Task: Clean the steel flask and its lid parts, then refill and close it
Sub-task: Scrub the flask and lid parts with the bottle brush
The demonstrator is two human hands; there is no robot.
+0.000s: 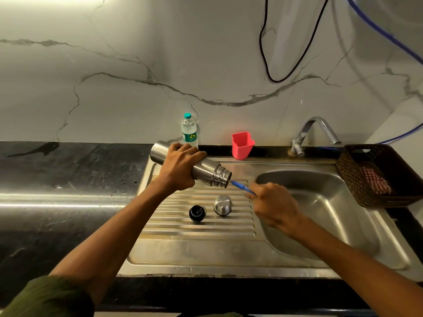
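A steel sink unit [201, 255] is set into a dark stone counter [68, 179] against a white marble-veined wall [160, 65]. The left hand [178, 167] wraps its fingers round the middle of the steel flask [206, 169], holding it tilted above the ribbed drainboard [160, 213], threaded mouth pointing down and right. Just right of that mouth, the right hand [273, 205] grips a blue brush handle [242, 188], whose tip meets the flask opening; this hand is motion-blurred, so finger placement cannot be told exactly. Below the left hand, on the drainboard ribs, lie the black stopper [196, 213] and, beside it, the steel cap [222, 205], apart from each other. Beyond the left hand a plastic water bottle [189, 131] stands at the wall. Beyond the right hand are a red cup [242, 145] and the tap [313, 136]. Right of the right hand lies the basin [343, 216], with a brown basket [377, 177] on its far rim.
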